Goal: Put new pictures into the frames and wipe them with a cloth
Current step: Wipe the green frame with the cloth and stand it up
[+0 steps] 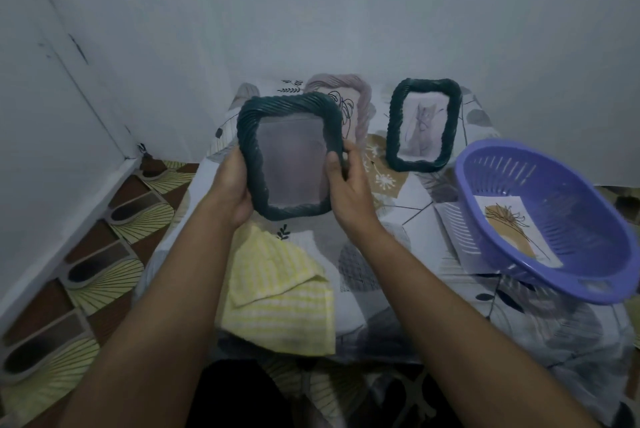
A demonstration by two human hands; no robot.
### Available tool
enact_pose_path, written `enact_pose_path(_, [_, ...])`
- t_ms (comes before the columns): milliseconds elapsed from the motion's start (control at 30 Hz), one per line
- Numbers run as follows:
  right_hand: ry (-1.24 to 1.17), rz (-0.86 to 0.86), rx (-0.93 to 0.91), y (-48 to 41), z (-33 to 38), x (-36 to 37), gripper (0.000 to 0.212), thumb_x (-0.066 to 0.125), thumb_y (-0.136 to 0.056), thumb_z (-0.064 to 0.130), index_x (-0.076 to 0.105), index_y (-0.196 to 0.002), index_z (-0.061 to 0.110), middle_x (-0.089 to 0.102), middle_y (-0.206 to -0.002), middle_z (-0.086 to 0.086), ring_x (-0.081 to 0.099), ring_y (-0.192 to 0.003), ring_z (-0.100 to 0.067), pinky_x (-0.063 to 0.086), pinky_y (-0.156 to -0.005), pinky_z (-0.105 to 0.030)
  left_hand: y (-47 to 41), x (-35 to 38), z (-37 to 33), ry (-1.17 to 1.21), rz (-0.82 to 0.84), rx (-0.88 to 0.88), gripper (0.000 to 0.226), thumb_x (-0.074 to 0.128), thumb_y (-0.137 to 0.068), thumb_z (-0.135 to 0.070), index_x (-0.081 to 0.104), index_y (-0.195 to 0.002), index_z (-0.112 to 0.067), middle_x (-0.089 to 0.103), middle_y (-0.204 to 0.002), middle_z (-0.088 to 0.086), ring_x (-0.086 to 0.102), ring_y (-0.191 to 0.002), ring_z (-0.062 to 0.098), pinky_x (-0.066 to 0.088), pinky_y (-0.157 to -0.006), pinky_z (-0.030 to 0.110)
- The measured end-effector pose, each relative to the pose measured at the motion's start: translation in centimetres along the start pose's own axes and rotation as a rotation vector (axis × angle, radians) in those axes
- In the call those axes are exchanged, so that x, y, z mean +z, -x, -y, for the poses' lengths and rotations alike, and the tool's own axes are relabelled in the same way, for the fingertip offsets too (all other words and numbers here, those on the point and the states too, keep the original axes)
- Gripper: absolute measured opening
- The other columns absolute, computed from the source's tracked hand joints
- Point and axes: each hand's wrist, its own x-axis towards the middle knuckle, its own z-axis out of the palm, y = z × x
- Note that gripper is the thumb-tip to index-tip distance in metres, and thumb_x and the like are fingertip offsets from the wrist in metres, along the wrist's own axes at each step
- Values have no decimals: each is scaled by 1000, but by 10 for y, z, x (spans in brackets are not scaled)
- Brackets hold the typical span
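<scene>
Presently the dark teal frame is held in the air above the table, its face turned up toward the camera, and the pane looks grey and blank. The left grip is clamped on the frame's edge at 8 o'clock. The right grip is clamped on the edge at 3 o'clock, thumb over the front rim and fingers behind.

The main risk I see is a slip. Only the two side edges are held, and the twisted rim gives an uneven hold, so letting go with one hand to fetch a picture could let the frame tilt and drop. The back is hidden, so I cannot tell whether the backing is fastened. If it is loose, tipping the frame could let it fall out. The right thumb sits close to the pane and may smear it.

At 6 o'clock, lying on the table, is the yellow cloth. Just behind the held frame at 1 o'clock stands a pink frame, and at 2 o'clock a second teal frame, already holding a drawing. Both look propped at the wall, so a careless swing could topple them. At 4 o'clock the purple basket holds a loose picture. It sits tilted, and a reach across might upset it.
</scene>
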Motion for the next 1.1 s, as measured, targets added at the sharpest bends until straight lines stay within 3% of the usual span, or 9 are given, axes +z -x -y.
enact_pose_path(67, [6, 28, 15, -16, -5, 13, 50, 45, -96, 58, 43, -140, 35, 58, -138, 2, 53, -129, -18, 45, -107, -51, -15, -10, -6, -16, -79, 46, 44, 33, -106, -39, 67, -125, -18, 70, -121, 7, 67, -110, 26, 58, -86, 41])
enact_pose_path(200, [-64, 89, 57, -46, -15, 38, 50, 49, -100, 30, 40, -149, 29, 51, -146, 5, 48, -134, -17, 42, -112, -47, -50, -32, -17, -96, -178, 50, 43, 35, -105, -40, 68, -124, -19, 72, -117, 4, 67, -110, 24, 58, -87, 39])
enact_pose_path(367, [-145, 175, 192, -84, -26, 68, 70, 47, -91, 39, 24, -157, 29, 37, -157, 4, 37, -142, -17, 31, -119, -44, -90, -53, -28, -85, -200, 47, 44, 35, -104, -39, 70, -120, -17, 73, -112, 7, 70, -101, 24, 59, -74, 36])
enact_pose_path(533, [-145, 183, 234, -113, -35, 88, 73, 40, -92, 44, 11, -158, 32, 24, -163, 2, 27, -147, -19, 23, -121, -44, -128, -74, -32, -91, -234, 45, 45, 34, -103, -38, 69, -122, -17, 72, -116, 9, 69, -106, 28, 59, -79, 42])
enact_pose_path(667, [-209, 97, 249, -126, -43, 95, 44, 40, -104, 31, 21, -144, 25, 34, -156, -14, 42, -137, -28, 35, -111, -40, -153, -87, -32, -67, -299, 13, 49, 32, -100, -40, 71, -120, -16, 71, -116, 14, 68, -105, 35, 58, -83, 53])
enact_pose_path(767, [-199, 110, 258, -129, -46, 98, 22, 39, -106, 25, 28, -125, 25, 49, -136, -7, 56, -113, -18, 45, -96, -34, -168, -94, -33, -86, -361, -28, 53, 32, -96, -40, 68, -123, -13, 70, -116, 19, 66, -107, 39, 55, -84, 60])
enact_pose_path(833, [-190, 127, 238, -131, -51, 100, 21, 37, -107, 24, 29, -125, 25, 49, -136, -4, 56, -113, -15, 45, -99, -35, -179, -101, -31, -96, -404, -52, 56, 31, -94, -41, 66, -124, -11, 71, -113, 21, 68, -104, 39, 55, -82, 63])
enact_pose_path(933, [-161, 135, 219, -134, -55, 104, 26, 37, -106, 25, 29, -131, 28, 42, -148, -3, 47, -131, -20, 37, -114, -47, -190, -107, -30, -109, -463, -73, 56, 31, -89, -41, 67, -121, -10, 71, -110, 22, 68, -101, 41, 54, -79, 66])
enact_pose_path(1100, [-48, 142, 211, -135, -60, 109, 53, 38, -103, 32, 22, -153, 29, 36, -156, 0, 37, -141, -19, 30, -118, -49, -185, -90, -31, -110, -547, -70, 47, 26, -100, -33, 64, -113, -11, 69, -105, 18, 67, -95, 33, 58, -79, 56])
